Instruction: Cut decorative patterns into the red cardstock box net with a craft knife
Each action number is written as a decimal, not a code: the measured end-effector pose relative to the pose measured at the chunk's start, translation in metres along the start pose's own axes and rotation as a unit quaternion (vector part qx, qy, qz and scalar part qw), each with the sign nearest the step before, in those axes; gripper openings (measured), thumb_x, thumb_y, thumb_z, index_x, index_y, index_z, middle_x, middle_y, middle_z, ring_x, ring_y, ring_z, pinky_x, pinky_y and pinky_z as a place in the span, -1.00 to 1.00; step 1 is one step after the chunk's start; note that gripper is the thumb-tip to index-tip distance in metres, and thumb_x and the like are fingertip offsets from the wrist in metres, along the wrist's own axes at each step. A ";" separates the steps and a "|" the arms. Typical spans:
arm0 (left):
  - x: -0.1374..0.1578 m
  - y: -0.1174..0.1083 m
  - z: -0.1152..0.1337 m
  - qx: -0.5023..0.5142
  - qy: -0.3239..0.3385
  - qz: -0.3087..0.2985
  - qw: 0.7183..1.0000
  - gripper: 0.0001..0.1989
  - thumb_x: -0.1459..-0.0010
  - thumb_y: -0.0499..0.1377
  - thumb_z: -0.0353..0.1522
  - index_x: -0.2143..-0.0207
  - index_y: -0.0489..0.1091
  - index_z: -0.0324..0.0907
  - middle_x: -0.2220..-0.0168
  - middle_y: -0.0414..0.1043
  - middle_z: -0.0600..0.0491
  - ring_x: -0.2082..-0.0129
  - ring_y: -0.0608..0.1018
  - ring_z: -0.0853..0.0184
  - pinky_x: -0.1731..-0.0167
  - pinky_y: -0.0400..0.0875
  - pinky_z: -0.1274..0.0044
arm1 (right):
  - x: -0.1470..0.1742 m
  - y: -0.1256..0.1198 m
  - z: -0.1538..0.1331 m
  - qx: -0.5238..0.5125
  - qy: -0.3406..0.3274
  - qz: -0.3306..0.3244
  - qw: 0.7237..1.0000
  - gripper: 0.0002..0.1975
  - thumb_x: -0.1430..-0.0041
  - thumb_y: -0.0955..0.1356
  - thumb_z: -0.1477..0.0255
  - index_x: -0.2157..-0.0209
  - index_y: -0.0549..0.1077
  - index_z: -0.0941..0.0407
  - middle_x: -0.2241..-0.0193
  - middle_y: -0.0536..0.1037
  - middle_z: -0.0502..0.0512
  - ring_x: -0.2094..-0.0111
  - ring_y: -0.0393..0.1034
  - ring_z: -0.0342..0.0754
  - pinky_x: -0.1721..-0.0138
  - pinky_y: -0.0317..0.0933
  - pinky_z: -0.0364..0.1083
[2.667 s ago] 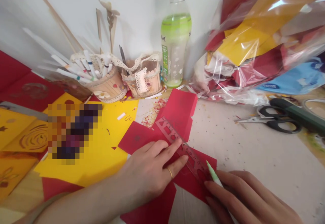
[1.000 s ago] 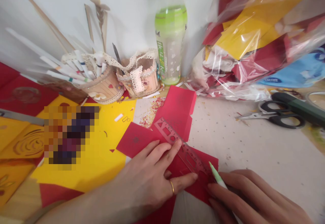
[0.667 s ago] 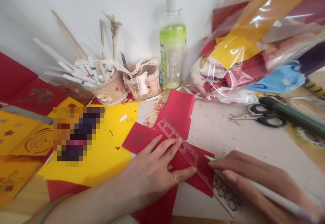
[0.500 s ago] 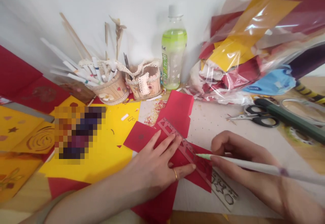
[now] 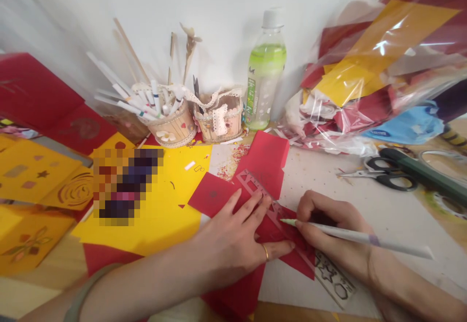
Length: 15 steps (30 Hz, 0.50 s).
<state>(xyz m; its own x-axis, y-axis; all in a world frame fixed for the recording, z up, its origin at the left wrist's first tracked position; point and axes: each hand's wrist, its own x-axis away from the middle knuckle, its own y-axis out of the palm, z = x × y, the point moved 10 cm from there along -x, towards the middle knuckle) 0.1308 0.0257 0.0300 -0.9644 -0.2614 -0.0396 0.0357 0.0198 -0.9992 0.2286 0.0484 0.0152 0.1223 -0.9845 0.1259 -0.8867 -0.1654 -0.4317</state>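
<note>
My left hand (image 5: 241, 234), a ring on one finger, lies flat with its fingers spread. It presses a clear stencil ruler (image 5: 248, 182) onto a red paper piece with flaps (image 5: 268, 149). The ruler slants from upper left to lower right, and its star and hexagon cut-outs (image 5: 330, 276) show beyond the paper. In my right hand (image 5: 328, 224) is a slim white pen (image 5: 350, 234) with a pale green tip. The tip points left, at the ruler's edge over the red paper; whether it touches cannot be made out.
Yellow paper (image 5: 171, 229) and decorated yellow cards (image 5: 40, 171) lie at left. Behind stand a pot of white pens (image 5: 173, 127), a second pot (image 5: 219, 120) and a green drink bottle (image 5: 266, 74). Scissors (image 5: 392, 173) and a clear bag of paper scraps (image 5: 350, 88) are at right.
The whole view has shifted, so most things sit farther right. Relative to the paper, my right hand and pen have moved slightly left along the ruler; my left hand stays on it.
</note>
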 end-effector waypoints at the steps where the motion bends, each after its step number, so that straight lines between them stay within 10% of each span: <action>1: 0.000 0.000 0.000 -0.002 0.001 0.002 1.000 -0.59 -0.28 0.00 -0.29 -0.16 0.09 0.11 -0.16 0.11 -0.31 -0.16 0.19 -0.06 0.04 0.21 0.07 | 0.000 0.001 0.002 -0.004 0.007 -0.005 1.000 -0.85 -0.07 0.24 0.46 0.55 0.18 0.08 0.71 0.33 -0.12 0.67 0.18 -0.22 0.68 0.05 -0.23; 15: 0.000 0.000 0.001 -0.014 0.006 0.000 1.000 -0.57 -0.27 0.02 -0.29 -0.17 0.08 0.11 -0.15 0.14 -0.28 -0.16 0.21 -0.05 0.05 0.20 0.06 | -0.002 0.007 0.000 0.004 0.024 -0.046 0.999 -0.85 -0.07 0.26 0.44 0.54 0.20 0.08 0.69 0.32 -0.11 0.64 0.14 -0.21 0.64 0.03 -0.21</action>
<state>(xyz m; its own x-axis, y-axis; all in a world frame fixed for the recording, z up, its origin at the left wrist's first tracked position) 0.1312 0.0249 0.0300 -0.9673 -0.2504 -0.0395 0.0288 0.0465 -0.9985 0.2221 0.0493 0.0117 0.1820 -0.9609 0.2087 -0.8691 -0.2565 -0.4230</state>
